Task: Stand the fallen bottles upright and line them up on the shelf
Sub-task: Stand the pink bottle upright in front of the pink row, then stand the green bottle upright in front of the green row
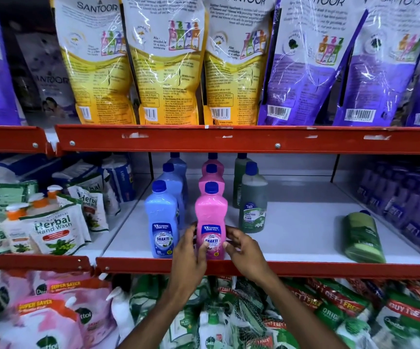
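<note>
A pink bottle (211,212) with a blue cap stands upright at the front edge of the white shelf (304,238). My left hand (191,253) and my right hand (241,250) clasp its lower part from either side. Two more pink bottles (211,176) stand in a row behind it. Left of them runs a row of blue bottles (162,217), all upright. To the right, two green bottles (253,200) stand upright. Another green bottle (364,238) lies on its side at the right of the shelf.
Herbal hand wash pouches (52,230) and pump bottles fill the shelf section at left. Purple bottles (405,205) line the right side. Red shelf beams (229,139) run above and below. Refill pouches hang overhead and crowd the shelf underneath.
</note>
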Available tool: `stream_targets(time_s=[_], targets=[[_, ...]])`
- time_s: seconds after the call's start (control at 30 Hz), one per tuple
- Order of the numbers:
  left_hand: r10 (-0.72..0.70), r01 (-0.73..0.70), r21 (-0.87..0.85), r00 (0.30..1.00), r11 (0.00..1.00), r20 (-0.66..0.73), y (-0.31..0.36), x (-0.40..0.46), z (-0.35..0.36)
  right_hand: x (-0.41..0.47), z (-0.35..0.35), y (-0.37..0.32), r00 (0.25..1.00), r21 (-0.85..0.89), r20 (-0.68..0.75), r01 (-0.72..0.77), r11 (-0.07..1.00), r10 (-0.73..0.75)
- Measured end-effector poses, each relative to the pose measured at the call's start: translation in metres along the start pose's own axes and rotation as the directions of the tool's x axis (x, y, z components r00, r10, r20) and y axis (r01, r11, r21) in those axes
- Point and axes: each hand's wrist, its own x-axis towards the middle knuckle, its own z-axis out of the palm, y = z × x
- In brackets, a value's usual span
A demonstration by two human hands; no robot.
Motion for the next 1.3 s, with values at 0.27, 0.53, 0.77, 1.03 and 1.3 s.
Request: stream_targets(time_s=[0.27,0.53,0.77,1.03,1.3], targets=[[0.461,-0.442,0.396,0.886,0.805,0.052,0.033,-0.031,0.005,-0.034,-0.045,0.013,0.932,-0.740,-0.238,0.010,0.673,-0.275],[0.438,-0.554,0.429,0.830,0.713,0.344,0.104,0.006,0.090,-0.052,-0.146,0.056,0.900,-0.826,-0.384,-0.235,0.512,-0.207],[0.330,-0.589,0.370,0.757,0.718,0.564,0.143,0.040,0.216,-0.061,-0.242,0.110,0.851,-0.707,-0.525,-0.429,0.563,-0.012],[-0.006,-0.250,0.231,0.665,0.940,0.747,0.189,0.051,0.316,-0.040,-0.289,0.138,0.825,-0.384,-0.488,-0.495,0.779,0.284],[-0.229,0.405,-0.188,0.778,0.895,0.585,0.185,0.062,0.298,-0.028,-0.278,0.123,0.771,-0.010,-0.517,-0.439,0.898,0.371]])
